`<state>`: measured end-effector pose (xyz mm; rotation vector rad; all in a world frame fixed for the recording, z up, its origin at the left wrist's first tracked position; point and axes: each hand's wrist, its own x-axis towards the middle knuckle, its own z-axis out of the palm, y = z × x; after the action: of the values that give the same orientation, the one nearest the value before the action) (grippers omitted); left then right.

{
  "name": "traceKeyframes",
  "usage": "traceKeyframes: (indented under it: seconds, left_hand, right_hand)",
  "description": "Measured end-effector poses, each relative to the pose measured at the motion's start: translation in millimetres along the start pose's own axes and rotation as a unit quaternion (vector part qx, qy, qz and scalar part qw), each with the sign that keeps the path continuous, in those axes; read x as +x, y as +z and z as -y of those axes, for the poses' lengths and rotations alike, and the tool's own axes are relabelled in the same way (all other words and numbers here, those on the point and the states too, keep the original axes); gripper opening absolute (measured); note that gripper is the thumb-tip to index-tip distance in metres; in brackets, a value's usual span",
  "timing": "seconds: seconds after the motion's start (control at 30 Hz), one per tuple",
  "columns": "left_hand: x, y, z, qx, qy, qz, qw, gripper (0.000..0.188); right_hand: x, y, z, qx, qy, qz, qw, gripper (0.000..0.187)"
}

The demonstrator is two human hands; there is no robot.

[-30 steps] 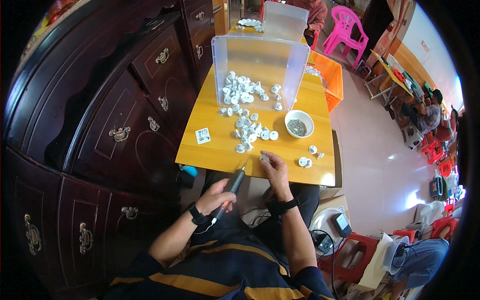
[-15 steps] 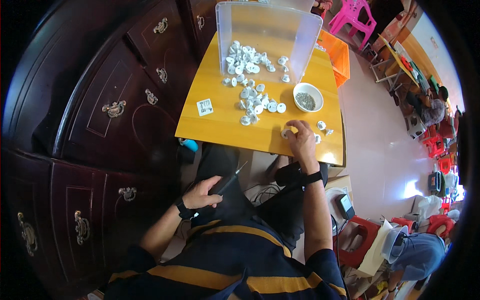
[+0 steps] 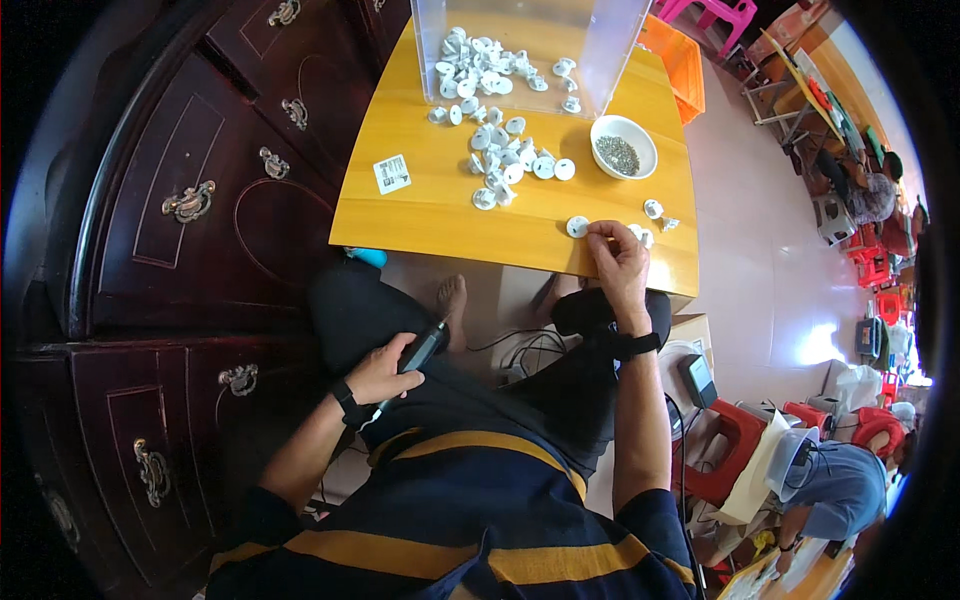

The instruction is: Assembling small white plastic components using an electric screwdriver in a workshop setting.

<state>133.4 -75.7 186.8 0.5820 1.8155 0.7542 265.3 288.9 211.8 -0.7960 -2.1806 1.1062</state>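
Note:
My left hand (image 3: 383, 375) rests over my lap, its fingers wrapped round a dark handheld electric screwdriver (image 3: 424, 345) with a pale cord at its rear. At the table's near edge, my right hand (image 3: 622, 265) pinches the rim of a white round plastic part (image 3: 577, 227), whose flat face shows. Close beside that hand lie a few more white parts (image 3: 653, 209). A looser group of such parts (image 3: 513, 173) spreads over the middle of the table. Beyond my right hand stands a white bowl (image 3: 647, 141) holding many small metal pieces, seemingly screws.
A clear plastic bin (image 3: 600, 60) on its side holds a heap of white parts. The yellow table (image 3: 420, 222) carries a printed white label (image 3: 392, 174). Dark drawers (image 3: 150, 210) line the left. An orange crate (image 3: 677, 65) stands behind; other people sit at the right.
The view has shifted, so the table sits higher and nearer. My left hand has turned the screwdriver to point more upright. The part by my right hand now shows its flat face.

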Motion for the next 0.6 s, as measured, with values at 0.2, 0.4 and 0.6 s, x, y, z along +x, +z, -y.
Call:
traceKeyframes:
  seconds: [0.2,0.4,0.6]
  left_hand:
    - [14.8,-12.2,-16.9,0.074,-0.008,0.057,0.996,0.079]
    - [66.2,-9.9,-52.1,0.183,0.073,0.159,0.967,0.086]
    - [168.1,38.4,-14.4,0.348,0.029,0.241,0.906,0.074]
  right_hand:
    - [4.6,6.1,-14.2,0.067,0.036,-0.038,0.996,0.008]
    - [1.7,-3.9,-9.5,0.085,0.063,0.006,0.994,0.007]
    - [-0.9,-5.8,-15.1,0.144,0.102,0.019,0.984,0.004]
